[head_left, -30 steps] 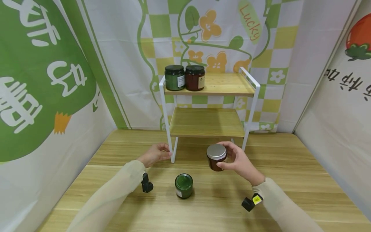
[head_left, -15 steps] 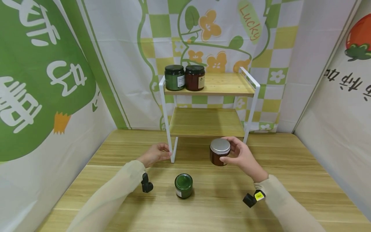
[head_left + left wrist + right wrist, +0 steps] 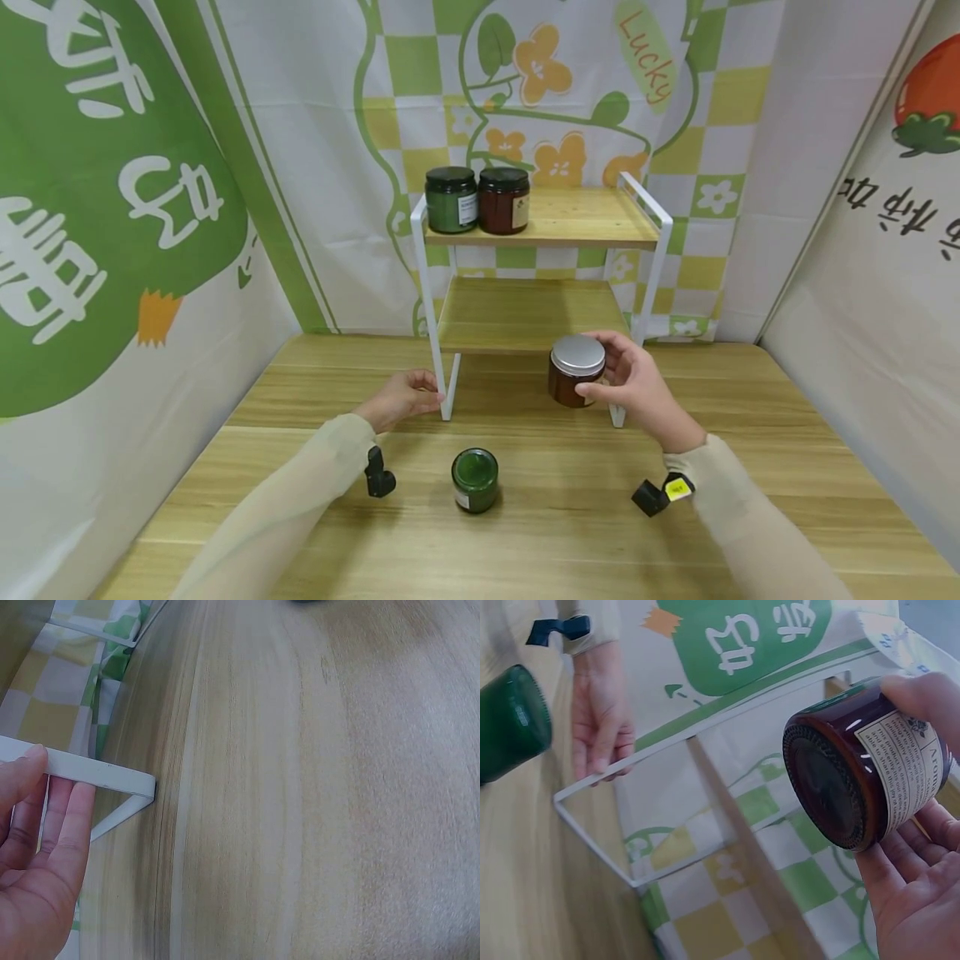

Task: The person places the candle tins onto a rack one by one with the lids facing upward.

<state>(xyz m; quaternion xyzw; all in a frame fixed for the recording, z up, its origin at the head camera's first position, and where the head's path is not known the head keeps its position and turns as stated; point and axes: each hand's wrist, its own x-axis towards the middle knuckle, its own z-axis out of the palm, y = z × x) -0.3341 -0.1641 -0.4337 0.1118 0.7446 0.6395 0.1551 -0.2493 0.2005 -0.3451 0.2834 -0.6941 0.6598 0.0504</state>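
Note:
My right hand (image 3: 637,387) grips a brown glass jar (image 3: 567,387) with a silver lid, held upright in front of the shelf's lower board. The right wrist view shows the jar's round base and its cream label (image 3: 901,765) between thumb and fingers. With thumb and fingertips, my left hand (image 3: 401,398) pinches the front left leg (image 3: 112,774) of the white-framed shelf near its foot. Between the arms, a green glass jar (image 3: 475,481) stands on the wooden table.
On the top board (image 3: 585,215) a green jar (image 3: 451,202) and a dark red jar (image 3: 503,202), both black-lidded, stand side by side at the left. The middle board (image 3: 532,317) lies below. Printed cloth (image 3: 337,167) hangs behind and at both sides.
My right hand has carried the brown jar up, forward and slightly right, closer to the shelf's middle board. The left hand stays on the shelf leg, and the green jar has not moved.

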